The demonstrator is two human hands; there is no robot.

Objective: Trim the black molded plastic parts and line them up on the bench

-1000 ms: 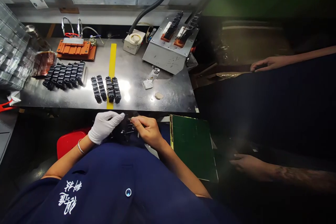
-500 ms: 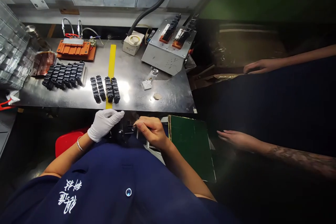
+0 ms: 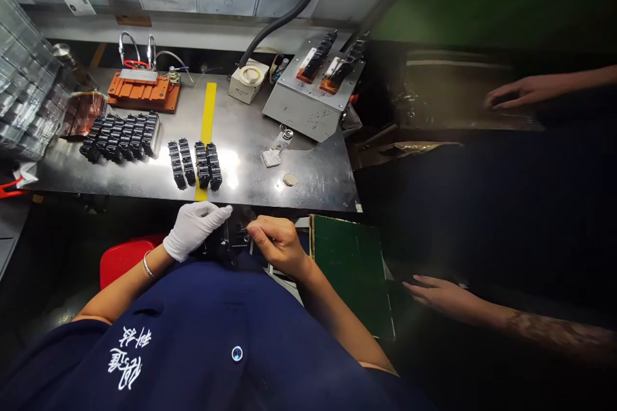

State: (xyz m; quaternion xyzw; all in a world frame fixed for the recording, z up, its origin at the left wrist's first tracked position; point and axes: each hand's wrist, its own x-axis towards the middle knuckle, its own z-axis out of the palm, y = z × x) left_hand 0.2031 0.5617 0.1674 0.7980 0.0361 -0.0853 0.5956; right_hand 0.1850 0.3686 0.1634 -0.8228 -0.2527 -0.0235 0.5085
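Centrally, the left hand (image 3: 195,230), in a white glove with a silver-coloured bangle at the wrist, bends its thumb and fingers toward each other beside a dark fixture (image 3: 224,244); whether anything lies between its fingertips cannot be told. The bare right hand (image 3: 278,243), on the fixture's other side, pinches a slim piece (image 3: 245,228) between thumb and forefinger, too small to identify. The fixture lies between the two hands, before the navy shirt (image 3: 202,321) and below the near edge of the steel worktop (image 3: 250,186); its outline is partly lost in shadow. Just beyond, four segmented black strips stand on the worktop, one pair (image 3: 182,164) left of a yellow stripe (image 3: 209,109), the other pair (image 3: 208,166) partly over it. Farther left, a close-set block of similar strips (image 3: 120,136) lies in front of an orange jig (image 3: 144,91). To the right are a beige piece (image 3: 290,179) and a white packet (image 3: 270,158); behind them, a grey metal box (image 3: 301,103) carries two orange holders with tilted black strips. Beside the worker, a green panel (image 3: 349,276) lies to the right and a red seat (image 3: 123,261) to the left. At far right, a co-worker's two hands extend, one above (image 3: 518,91) the other.
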